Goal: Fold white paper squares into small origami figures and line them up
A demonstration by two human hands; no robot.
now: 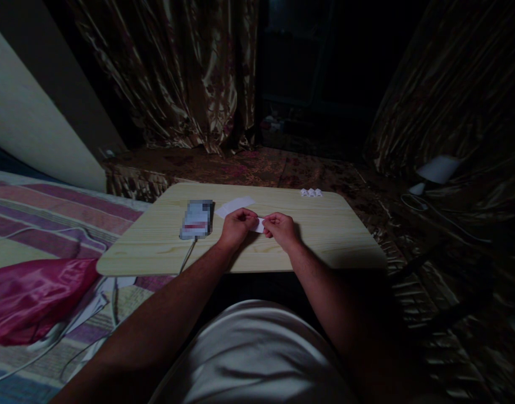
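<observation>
My left hand (237, 225) and my right hand (281, 229) meet over the middle of a small light wooden table (156, 247). Both pinch a small white piece of paper (259, 224) held between their fingertips. The fingers of each hand are curled closed on it. A larger white paper slip (235, 206) lies flat just behind my left hand. A phone-sized device (196, 219) with a cable lies to the left of my left hand.
Three tiny white folded shapes (311, 192) sit at the table's far edge. A striped bedcover (38, 219) and a pink satin cloth (33, 294) lie at the left. Curtains (185, 73) hang behind. A white lamp (436, 171) stands at the right.
</observation>
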